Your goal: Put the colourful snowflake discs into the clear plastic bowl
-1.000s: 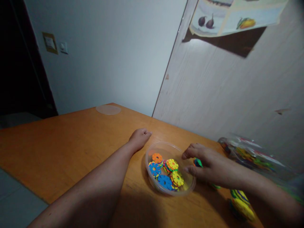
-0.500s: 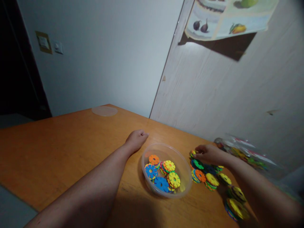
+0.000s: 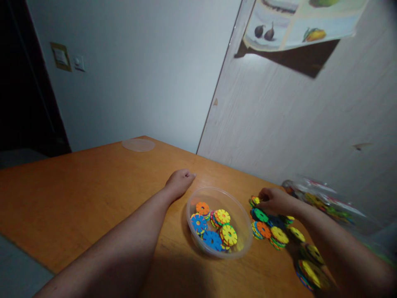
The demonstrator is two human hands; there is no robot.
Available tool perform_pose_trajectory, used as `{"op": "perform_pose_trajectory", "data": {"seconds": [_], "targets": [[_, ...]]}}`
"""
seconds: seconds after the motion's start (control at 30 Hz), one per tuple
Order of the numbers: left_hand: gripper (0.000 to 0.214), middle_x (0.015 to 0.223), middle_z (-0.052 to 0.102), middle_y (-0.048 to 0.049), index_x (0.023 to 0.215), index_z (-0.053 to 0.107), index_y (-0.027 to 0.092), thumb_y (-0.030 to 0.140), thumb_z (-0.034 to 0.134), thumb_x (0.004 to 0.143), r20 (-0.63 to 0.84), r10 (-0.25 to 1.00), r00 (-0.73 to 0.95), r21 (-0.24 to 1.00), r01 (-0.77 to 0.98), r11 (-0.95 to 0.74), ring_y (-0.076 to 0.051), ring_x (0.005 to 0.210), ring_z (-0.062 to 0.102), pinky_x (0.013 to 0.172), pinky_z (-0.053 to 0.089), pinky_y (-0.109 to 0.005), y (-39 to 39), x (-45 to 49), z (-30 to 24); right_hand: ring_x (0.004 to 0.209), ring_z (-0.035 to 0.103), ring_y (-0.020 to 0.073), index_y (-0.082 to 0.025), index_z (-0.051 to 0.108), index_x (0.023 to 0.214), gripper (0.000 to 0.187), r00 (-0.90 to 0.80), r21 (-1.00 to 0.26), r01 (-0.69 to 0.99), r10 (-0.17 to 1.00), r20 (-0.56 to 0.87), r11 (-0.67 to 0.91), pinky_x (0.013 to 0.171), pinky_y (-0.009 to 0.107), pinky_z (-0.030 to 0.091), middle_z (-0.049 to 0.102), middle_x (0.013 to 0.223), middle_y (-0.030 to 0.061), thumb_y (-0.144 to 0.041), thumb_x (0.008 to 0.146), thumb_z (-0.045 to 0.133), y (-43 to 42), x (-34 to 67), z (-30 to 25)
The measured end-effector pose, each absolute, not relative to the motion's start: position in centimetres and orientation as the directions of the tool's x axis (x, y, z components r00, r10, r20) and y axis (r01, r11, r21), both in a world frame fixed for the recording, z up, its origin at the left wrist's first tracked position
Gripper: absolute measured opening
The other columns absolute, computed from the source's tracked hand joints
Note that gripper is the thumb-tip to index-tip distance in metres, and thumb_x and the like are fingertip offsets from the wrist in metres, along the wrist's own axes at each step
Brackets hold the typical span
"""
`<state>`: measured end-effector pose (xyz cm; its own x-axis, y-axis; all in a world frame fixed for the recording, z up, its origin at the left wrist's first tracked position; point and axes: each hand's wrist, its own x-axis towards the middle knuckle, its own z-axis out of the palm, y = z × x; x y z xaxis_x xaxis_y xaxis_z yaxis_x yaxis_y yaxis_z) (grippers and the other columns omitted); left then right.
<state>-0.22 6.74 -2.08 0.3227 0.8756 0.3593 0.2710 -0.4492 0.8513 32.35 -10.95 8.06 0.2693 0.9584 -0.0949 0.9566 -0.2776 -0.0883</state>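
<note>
A round clear plastic tub (image 3: 245,244) stands on the table with stacks of notched plastic discs (image 3: 212,240) inside, blue, yellow and orange on top. Just behind the tub's left rim, my left hand (image 3: 180,183) rests on the table, curled into a fist; nothing shows in it. My right hand (image 3: 274,200) is to the right of the tub, fingers pinched at a small stack of discs with a yellow one (image 3: 256,200) on top. Around it stand more disc stacks, topped green (image 3: 261,215), orange (image 3: 263,230) and yellow (image 3: 279,235). My right forearm hides some of them.
A clear round lid (image 3: 138,144) lies at the far corner of the wooden table (image 3: 93,194). Clear plastic bags with colourful pieces (image 3: 325,203) lie at the right against the wall panel. Other disc stacks (image 3: 310,273) sit at the near right.
The whole view has shifted slightly. My right hand has stayed at the yellow-topped stack with only a slight finger movement; my left fist and the tub have stayed in place.
</note>
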Motion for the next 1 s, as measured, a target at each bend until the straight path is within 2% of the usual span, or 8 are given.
{"op": "perform_pose_trajectory", "data": {"seconds": [0.23,0.33,0.43,0.57,0.7,0.8,0.9,1.0], "targets": [[0.042,0.054,0.047,0.0036,0.060,0.049,0.018,0.056,0.053,0.078,0.340,0.886,0.315,0.863,0.271,-0.427,-0.011,0.052,0.039,0.049,0.023,-0.024,6.6,-0.2,-2.0,0.072,0.057,0.0169,-0.019,0.060,0.088,0.025,0.202,-0.174,0.964,0.979,-0.026,-0.203,0.060,0.026,0.043,0.064,0.078,0.0027,-0.041,0.075,0.059,-12.3,29.0,11.2],[0.041,0.055,0.048,0.0034,0.061,0.050,0.018,0.055,0.054,0.077,0.331,0.891,0.311,0.869,0.269,-0.416,-0.011,0.053,0.040,0.049,0.023,-0.024,6.5,-0.2,-1.8,0.077,0.056,0.0171,-0.020,0.059,0.096,0.025,-0.005,-0.296,0.955,1.000,0.009,0.008,0.066,0.027,0.045,0.062,0.084,0.0029,-0.039,0.079,0.057,-13.1,24.9,13.1],[0.040,0.054,0.048,0.0035,0.060,0.051,0.018,0.054,0.055,0.077,0.326,0.895,0.305,0.867,0.280,-0.412,-0.011,0.053,0.040,0.050,0.023,-0.024,6.4,-0.3,-1.6,0.085,0.056,0.0189,-0.023,0.059,0.103,0.026,-0.118,-0.247,0.960,0.991,0.071,0.132,0.075,0.031,0.047,0.063,0.099,0.0042,-0.035,0.080,0.059,-13.8,20.7,14.1],[0.040,0.055,0.048,0.0036,0.061,0.051,0.018,0.054,0.055,0.077,0.317,0.898,0.306,0.871,0.280,-0.403,-0.011,0.053,0.040,0.049,0.022,-0.024,6.3,-0.3,-1.5,0.106,0.053,0.0244,-0.023,0.063,0.103,0.029,-0.286,-0.146,0.945,0.956,0.072,0.293,0.092,0.038,0.043,0.060,0.114,0.0077,-0.037,0.078,0.065,-13.9,17.5,13.4],[0.039,0.055,0.049,0.0034,0.061,0.051,0.018,0.053,0.054,0.078,0.322,0.892,0.316,0.869,0.275,-0.411,-0.010,0.053,0.040,0.049,0.022,-0.024,6.4,-0.3,-1.7,0.118,0.047,0.0300,-0.023,0.066,0.100,0.033,-0.275,-0.061,0.959,0.961,0.022,0.276,0.098,0.047,0.037,0.055,0.128,0.0099,-0.044,0.076,0.069,-13.8,17.6,12.1],[0.039,0.055,0.048,0.0035,0.061,0.050,0.018,0.052,0.054,0.078,0.323,0.893,0.314,0.869,0.275,-0.412,-0.010,0.052,0.040,0.049,0.023,-0.024,6.5,-0.2,-1.8,0.118,0.048,0.0291,-0.023,0.066,0.102,0.030,-0.247,-0.048,0.967,0.968,0.054,0.250,0.097,0.046,0.038,0.056,0.127,0.0102,-0.042,0.080,0.065,-13.7,18.9,12.2],[0.039,0.054,0.047,0.0037,0.060,0.050,0.018,0.053,0.055,0.077,0.332,0.894,0.300,0.868,0.275,-0.414,-0.011,0.052,0.040,0.049,0.023,-0.024,6.5,-0.1,-1.9,0.103,0.055,0.0242,-0.023,0.064,0.104,0.025,-0.187,-0.043,0.980,0.976,0.109,0.193,0.088,0.039,0.044,0.060,0.116,0.0091,-0.036,0.084,0.057,-13.4,21.2,13.0],[0.040,0.053,0.047,0.0037,0.060,0.049,0.018,0.054,0.054,0.077,0.355,0.888,0.292,0.853,0.288,-0.435,-0.011,0.052,0.041,0.049,0.023,-0.024,6.4,-0.2,-1.8,0.084,0.059,0.0200,-0.021,0.064,0.104,0.026,-0.019,-0.016,1.000,0.995,0.094,0.021,0.076,0.034,0.046,0.063,0.107,0.0090,-0.035,0.086,0.052,-12.9,24.6,13.3]]}}
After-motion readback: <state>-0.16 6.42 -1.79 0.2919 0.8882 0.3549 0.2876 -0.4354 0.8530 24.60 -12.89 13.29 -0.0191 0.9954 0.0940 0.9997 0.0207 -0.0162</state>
